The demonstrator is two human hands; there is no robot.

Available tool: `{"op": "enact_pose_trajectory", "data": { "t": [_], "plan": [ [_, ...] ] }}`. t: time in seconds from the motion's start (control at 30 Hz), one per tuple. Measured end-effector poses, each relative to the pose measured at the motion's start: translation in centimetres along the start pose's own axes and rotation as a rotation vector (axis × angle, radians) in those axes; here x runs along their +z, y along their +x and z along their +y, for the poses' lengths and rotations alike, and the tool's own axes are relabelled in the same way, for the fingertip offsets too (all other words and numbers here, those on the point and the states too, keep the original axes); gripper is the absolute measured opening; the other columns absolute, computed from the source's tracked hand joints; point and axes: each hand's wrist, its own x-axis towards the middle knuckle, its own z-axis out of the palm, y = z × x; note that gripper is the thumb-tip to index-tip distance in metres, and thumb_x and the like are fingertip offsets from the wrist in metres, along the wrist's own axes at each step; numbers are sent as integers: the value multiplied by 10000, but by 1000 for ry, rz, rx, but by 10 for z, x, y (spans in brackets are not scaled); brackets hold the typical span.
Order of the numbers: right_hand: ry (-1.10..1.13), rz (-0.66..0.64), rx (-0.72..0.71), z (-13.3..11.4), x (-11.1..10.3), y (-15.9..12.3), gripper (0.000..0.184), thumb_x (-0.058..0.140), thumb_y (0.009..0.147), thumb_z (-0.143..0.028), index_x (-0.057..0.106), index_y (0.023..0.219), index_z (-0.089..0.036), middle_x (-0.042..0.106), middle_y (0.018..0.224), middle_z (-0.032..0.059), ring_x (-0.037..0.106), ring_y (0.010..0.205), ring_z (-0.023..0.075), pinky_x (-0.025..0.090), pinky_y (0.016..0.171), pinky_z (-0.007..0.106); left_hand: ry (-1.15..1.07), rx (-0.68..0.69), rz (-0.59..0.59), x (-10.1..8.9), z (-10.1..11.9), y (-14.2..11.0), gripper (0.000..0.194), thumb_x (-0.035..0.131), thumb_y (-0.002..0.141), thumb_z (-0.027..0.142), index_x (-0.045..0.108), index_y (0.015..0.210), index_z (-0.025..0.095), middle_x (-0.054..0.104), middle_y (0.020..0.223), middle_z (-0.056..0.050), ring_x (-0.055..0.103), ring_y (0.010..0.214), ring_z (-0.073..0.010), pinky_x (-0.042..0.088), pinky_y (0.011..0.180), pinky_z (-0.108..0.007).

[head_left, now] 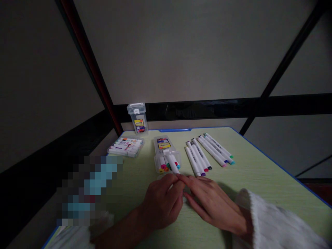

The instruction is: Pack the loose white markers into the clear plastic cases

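1. Slanting at the mouth of a clear box (pixel 157 151), a white marker (pixel 173 164) is being seen with its near end where the left hand (pixel 164 202) and the right hand (pixel 210 199) are being brought together.
2. The left hand is being held curled, back upward. Its inner side is being hidden, so a grasp cannot be confirmed.
3. The right hand is being held with fingers extended, tips at the left hand. Whether the white marker is being gripped by either hand cannot be told.
4. The clear box is being supported on its side by the desk (pixel 249 176), mouth toward the hands. Several markers with coloured ends (pixel 162 169) are being contained in it.
5. To the right, two groups of loose markers are being borne by the desk: one (pixel 192 161) showing purple, red and black ends, the other (pixel 212 152) pink, blue, light blue and green.
6. Far left, an upright lidded box (pixel 139 121) and, before it, a flat case of markers (pixel 126 147) are being supported.
7. The right wrist is being covered by a white sleeve (pixel 280 221).
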Motion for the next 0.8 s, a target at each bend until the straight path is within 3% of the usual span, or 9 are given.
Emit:
{"op": "enact_pose_trajectory", "data": {
  "t": [0.8],
  "plan": [
    [31, -61, 23, 0, 1, -2, 297, 308, 886, -185, 452, 1138, -120, 612, 822, 79, 591, 705, 197, 492, 641, 342, -16, 0, -75, 0, 1, 1, 171, 390, 793, 82, 490, 924, 125, 565, 784, -62, 563, 694, -151, 505, 592, -242]
  ]
}}
